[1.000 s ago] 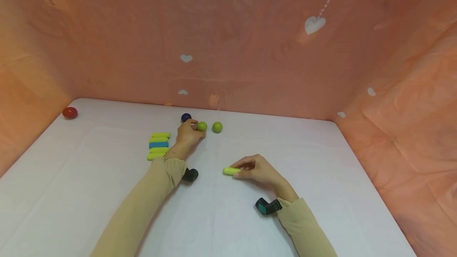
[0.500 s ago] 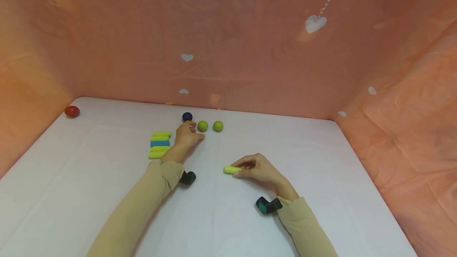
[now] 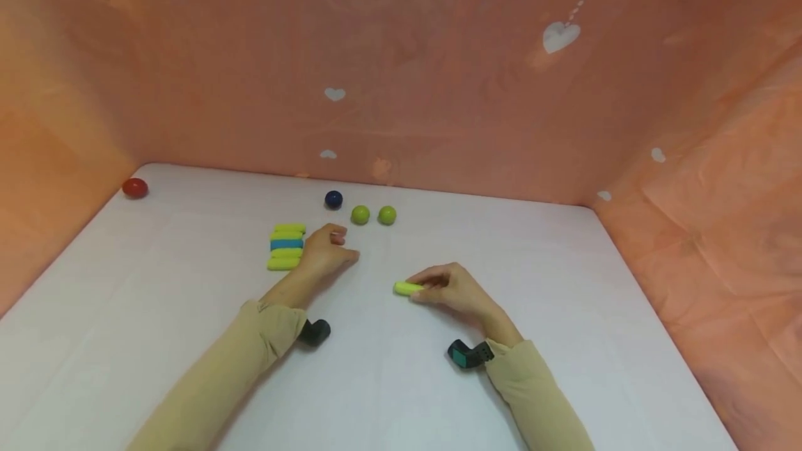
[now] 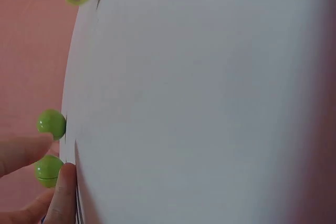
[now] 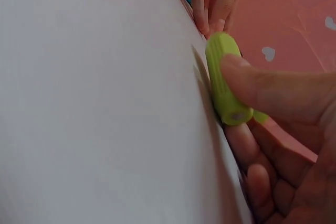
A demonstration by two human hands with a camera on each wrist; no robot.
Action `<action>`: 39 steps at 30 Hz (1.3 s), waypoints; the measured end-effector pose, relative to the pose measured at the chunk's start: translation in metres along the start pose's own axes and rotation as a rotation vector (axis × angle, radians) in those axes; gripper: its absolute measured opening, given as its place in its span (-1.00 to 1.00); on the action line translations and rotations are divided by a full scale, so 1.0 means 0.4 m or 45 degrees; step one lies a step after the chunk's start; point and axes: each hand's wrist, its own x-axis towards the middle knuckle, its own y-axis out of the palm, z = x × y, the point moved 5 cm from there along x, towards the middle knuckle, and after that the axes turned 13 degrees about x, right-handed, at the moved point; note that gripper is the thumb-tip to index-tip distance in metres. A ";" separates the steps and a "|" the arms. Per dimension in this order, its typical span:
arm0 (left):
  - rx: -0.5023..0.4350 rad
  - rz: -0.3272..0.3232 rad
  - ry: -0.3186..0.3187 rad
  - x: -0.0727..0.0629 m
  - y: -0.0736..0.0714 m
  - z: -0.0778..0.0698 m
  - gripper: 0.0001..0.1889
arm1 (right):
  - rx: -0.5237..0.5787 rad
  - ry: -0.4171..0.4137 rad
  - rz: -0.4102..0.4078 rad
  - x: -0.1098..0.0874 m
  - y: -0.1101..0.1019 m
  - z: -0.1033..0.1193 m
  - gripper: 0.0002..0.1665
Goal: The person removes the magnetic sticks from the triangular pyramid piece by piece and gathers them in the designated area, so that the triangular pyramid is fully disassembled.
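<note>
In the head view, my left hand [image 3: 324, 253] is just short of two green balls [image 3: 360, 214], with thumb and fingers apart and nothing between them. Beside that hand lies a row of lime-green sticks with a blue stick [image 3: 285, 245] in the middle, partly covered by the hand. My right hand [image 3: 459, 291] pinches a short lime-green ridged stick [image 5: 221, 59] between thumb and fingers, low over the white table. One end of this stick, seen in the right wrist view, has a small round mark.
A dark blue ball [image 3: 333, 200] sits left of the green balls, near the table's back edge. A red ball [image 3: 135, 188] lies at the far left corner. Orange cloth [image 3: 438, 110] with pale hearts hangs behind the white table [image 3: 376, 381] and at both sides.
My left hand has let go of the left green ball and drawn back toward me. The right hand keeps its pinch on the stick, almost unmoved. The view has tilted slightly.
</note>
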 end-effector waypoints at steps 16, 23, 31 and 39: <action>0.081 0.209 0.228 -0.063 0.008 0.005 -0.54 | 0.011 -0.085 -0.014 0.028 0.042 0.046 -0.69; 0.054 0.249 0.262 -0.072 0.010 0.008 -0.58 | -0.015 -0.069 -0.065 0.045 0.056 0.040 -0.70; 0.062 0.243 0.265 -0.076 0.018 0.008 -0.59 | -0.058 -0.112 -0.078 0.048 0.070 0.036 -0.71; 0.061 0.246 0.247 -0.078 0.026 0.010 -0.60 | -0.062 -0.106 -0.074 0.042 0.075 0.041 -0.64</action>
